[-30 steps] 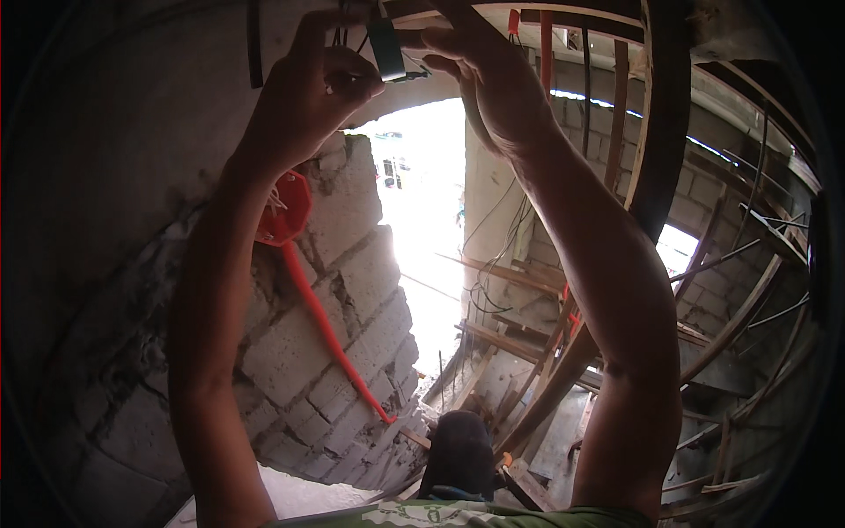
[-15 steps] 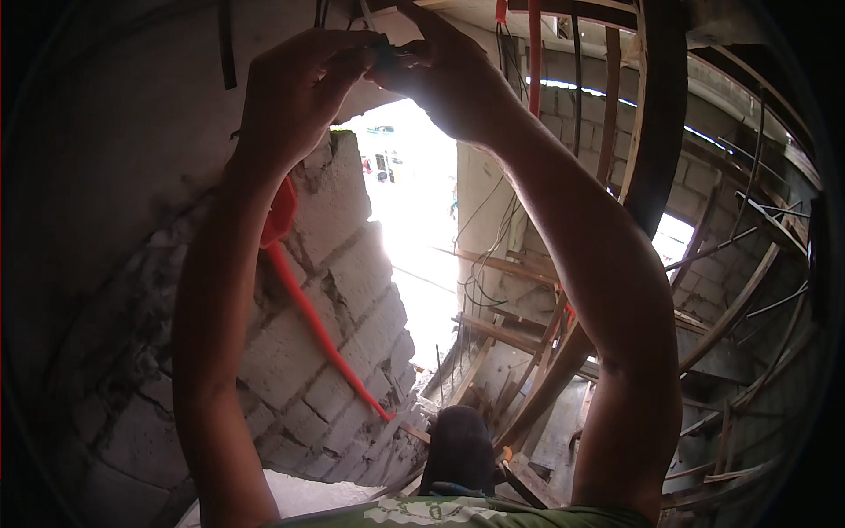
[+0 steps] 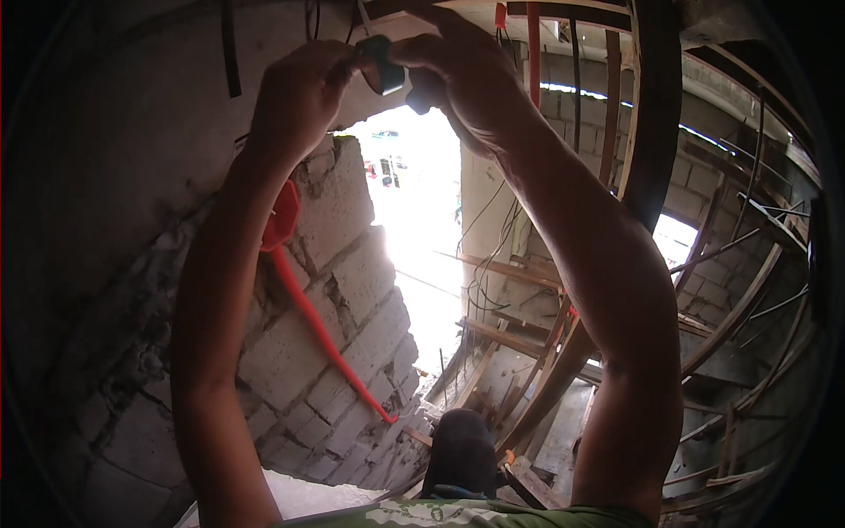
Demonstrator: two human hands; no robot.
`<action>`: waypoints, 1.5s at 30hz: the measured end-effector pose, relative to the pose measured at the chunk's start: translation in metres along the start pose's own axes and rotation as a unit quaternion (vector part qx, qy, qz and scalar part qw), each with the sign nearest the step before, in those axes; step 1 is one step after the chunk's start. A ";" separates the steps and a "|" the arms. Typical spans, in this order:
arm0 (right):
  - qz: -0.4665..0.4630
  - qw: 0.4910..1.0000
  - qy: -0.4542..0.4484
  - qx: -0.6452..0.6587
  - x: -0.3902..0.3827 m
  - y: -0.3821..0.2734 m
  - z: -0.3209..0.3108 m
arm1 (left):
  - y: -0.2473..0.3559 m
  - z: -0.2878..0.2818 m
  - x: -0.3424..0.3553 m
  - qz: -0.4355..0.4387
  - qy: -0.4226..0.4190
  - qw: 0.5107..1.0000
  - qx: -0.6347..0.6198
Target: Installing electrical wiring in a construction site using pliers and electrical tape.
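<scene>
Both my arms reach up, and the hands meet near the top of the view. Between them is a small dark round roll, apparently electrical tape [image 3: 383, 69], with a pale rim along its lower edge. My right hand [image 3: 466, 79] holds the roll from the right, index finger bent against it and thumb lower down. My left hand [image 3: 299, 92] is closed in a pinch at the roll's left side; what lies between its fingertips is hidden. A thin pale wire or strip [image 3: 363, 18] comes down from above beside the roll.
An orange box [image 3: 281, 218] with orange conduit [image 3: 321, 330] runs down the block wall [image 3: 286, 361] on the left. A bright opening [image 3: 422, 229] lies ahead. At right stand a thick timber post [image 3: 653, 106], another orange pipe [image 3: 533, 53] and wooden framing. Loose wires [image 3: 480, 282] hang beyond.
My hands have moved slightly apart, and the roll now shows between them, turned with its round side visible. The left fingers have shifted left and down.
</scene>
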State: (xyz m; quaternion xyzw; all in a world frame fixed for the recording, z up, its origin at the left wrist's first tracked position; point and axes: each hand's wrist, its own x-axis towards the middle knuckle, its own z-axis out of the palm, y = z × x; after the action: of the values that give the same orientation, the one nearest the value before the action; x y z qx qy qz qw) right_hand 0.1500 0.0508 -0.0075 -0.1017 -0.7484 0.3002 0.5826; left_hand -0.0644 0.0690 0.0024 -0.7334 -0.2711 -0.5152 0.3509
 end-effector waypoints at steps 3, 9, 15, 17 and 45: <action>0.015 0.983 -0.029 0.178 0.004 0.012 -0.016 | 0.007 -0.004 -0.005 0.033 -0.068 0.996 -0.042; -0.533 0.759 -0.050 -0.370 0.053 0.068 -0.053 | 0.018 -0.008 -0.013 0.019 -0.051 0.984 -0.172; 0.052 0.998 -0.035 0.002 0.003 0.013 0.006 | 0.018 -0.015 -0.016 -0.002 0.020 0.987 -0.159; 0.060 0.997 -0.036 0.017 0.002 0.008 0.008 | 0.016 -0.010 -0.013 -0.009 0.036 0.999 -0.038; 0.077 0.992 -0.017 -0.099 -0.003 -0.002 0.014 | 0.021 -0.012 -0.017 -0.010 0.049 0.998 0.033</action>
State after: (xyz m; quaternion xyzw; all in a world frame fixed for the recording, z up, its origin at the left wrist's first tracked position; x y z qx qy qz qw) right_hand 0.1386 0.0431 -0.0108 -0.2112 -0.7741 0.2699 0.5323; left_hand -0.0609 0.0458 -0.0157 -0.6926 -0.2776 -0.5446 0.3830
